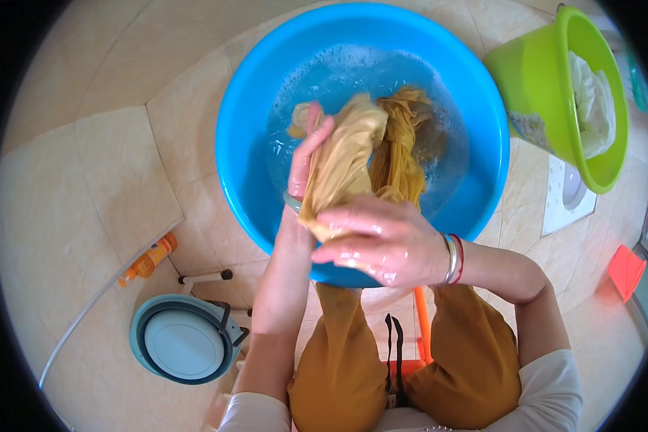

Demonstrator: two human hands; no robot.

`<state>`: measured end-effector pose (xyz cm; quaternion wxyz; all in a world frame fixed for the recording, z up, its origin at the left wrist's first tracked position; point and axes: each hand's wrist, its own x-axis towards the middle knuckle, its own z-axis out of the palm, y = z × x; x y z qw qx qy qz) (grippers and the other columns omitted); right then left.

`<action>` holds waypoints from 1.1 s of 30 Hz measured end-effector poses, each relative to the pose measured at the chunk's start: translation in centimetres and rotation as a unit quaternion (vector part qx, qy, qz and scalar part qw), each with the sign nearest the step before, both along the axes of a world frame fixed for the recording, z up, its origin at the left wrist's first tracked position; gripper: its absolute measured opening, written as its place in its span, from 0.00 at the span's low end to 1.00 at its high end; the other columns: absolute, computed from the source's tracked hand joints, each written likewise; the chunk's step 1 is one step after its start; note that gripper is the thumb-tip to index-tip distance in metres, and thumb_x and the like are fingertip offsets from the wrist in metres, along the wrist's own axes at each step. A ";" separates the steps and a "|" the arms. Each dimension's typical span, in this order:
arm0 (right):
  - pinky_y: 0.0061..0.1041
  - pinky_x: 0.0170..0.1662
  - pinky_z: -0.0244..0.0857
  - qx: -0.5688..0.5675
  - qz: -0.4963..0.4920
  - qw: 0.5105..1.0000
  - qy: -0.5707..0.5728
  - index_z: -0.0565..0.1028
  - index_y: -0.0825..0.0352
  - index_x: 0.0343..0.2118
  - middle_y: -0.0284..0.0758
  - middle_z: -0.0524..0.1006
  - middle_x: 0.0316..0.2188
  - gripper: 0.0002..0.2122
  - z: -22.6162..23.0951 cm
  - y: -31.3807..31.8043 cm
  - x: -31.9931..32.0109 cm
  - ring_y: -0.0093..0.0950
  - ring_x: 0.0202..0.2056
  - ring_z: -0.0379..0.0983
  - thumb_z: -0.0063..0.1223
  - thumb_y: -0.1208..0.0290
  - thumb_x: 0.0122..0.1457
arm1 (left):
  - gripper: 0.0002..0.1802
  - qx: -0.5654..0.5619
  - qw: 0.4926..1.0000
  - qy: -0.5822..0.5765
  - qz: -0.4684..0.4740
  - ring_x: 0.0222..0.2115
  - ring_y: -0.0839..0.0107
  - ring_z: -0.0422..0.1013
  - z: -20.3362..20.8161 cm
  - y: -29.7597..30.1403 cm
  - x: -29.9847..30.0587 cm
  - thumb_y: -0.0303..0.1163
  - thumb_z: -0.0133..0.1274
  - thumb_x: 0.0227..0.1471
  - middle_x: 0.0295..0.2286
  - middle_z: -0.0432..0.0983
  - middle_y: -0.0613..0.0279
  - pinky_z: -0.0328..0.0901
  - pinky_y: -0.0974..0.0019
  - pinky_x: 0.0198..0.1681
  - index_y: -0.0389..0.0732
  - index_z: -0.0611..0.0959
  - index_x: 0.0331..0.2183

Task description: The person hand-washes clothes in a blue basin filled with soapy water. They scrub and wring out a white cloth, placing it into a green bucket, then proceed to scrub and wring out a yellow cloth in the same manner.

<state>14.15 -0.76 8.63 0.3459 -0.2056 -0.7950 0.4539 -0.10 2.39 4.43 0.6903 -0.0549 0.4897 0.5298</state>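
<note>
A: ok so what's each hand actually doing?

B: Left hand (306,162) is up along the left side of a wet tan cloth (345,140), fingers pointing up. The cloth hides its palm side, so can't tell how tight that grip is. Right hand (385,241) has the near end pinched between its fingers, all wet and shiny.

A: and where's the cloth, in the water?

B: Nah, the tan part's held up over the blue basin (230,137). Just right of it there's a mustard bunch (403,155) hanging down into the sudsy water (360,65). Same piece or a second one? Can't tell, the hands and folds cover it.

A: anything around the basin?

B: Green bucket (536,79) just beside it on the right, white stuff (592,108) inside. Lower left, a grey-blue tub (183,345) and, near that, an orange bottle (151,258).
</note>
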 end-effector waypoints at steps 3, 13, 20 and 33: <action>0.24 0.30 0.70 0.078 -0.006 0.991 -0.109 0.79 0.56 0.42 0.30 0.70 0.41 0.20 0.8 -1.4 -1.2 0.26 0.31 0.70 0.64 0.65 0.43 | 0.25 0.074 0.980 -0.170 -0.072 0.27 0.75 0.68 -5.1 -2.4 -1.9 0.51 0.46 0.60 0.35 0.69 0.59 0.69 0.69 0.29 0.59 0.69 0.58; 0.28 0.26 0.71 0.040 -0.236 0.969 -0.062 0.75 0.58 0.28 0.32 0.72 0.30 0.13 -2.9 1.5 -5.4 0.31 0.27 0.74 0.67 0.61 0.44 | 0.24 0.162 0.981 -0.104 0.030 0.37 0.71 0.71 -5.0 -2.5 -0.3 0.48 0.45 0.61 0.38 0.74 0.61 0.68 0.66 0.40 0.44 0.73 0.52; 0.40 0.34 0.71 -0.050 -0.215 0.948 -0.231 0.74 0.64 0.34 0.37 0.78 0.32 0.13 -13.9 5.7 1.2 0.40 0.30 0.76 0.57 0.59 0.52 | 0.21 -0.049 0.969 0.243 -0.005 0.47 0.67 0.70 -1.6 -2.4 2.6 0.42 0.47 0.61 0.45 0.74 0.60 0.66 0.63 0.53 0.39 0.72 0.50; 0.38 0.43 0.72 -0.062 -0.181 0.856 -0.480 0.61 0.59 0.60 0.47 0.68 0.48 0.30 -17.9 6.5 1.8 0.42 0.46 0.71 0.58 0.58 0.55 | 0.38 0.046 0.997 0.043 -0.033 0.64 0.57 0.46 -8.5 -2.1 -2.0 0.55 0.41 0.62 0.64 0.44 0.59 0.48 0.41 0.64 0.56 0.45 0.66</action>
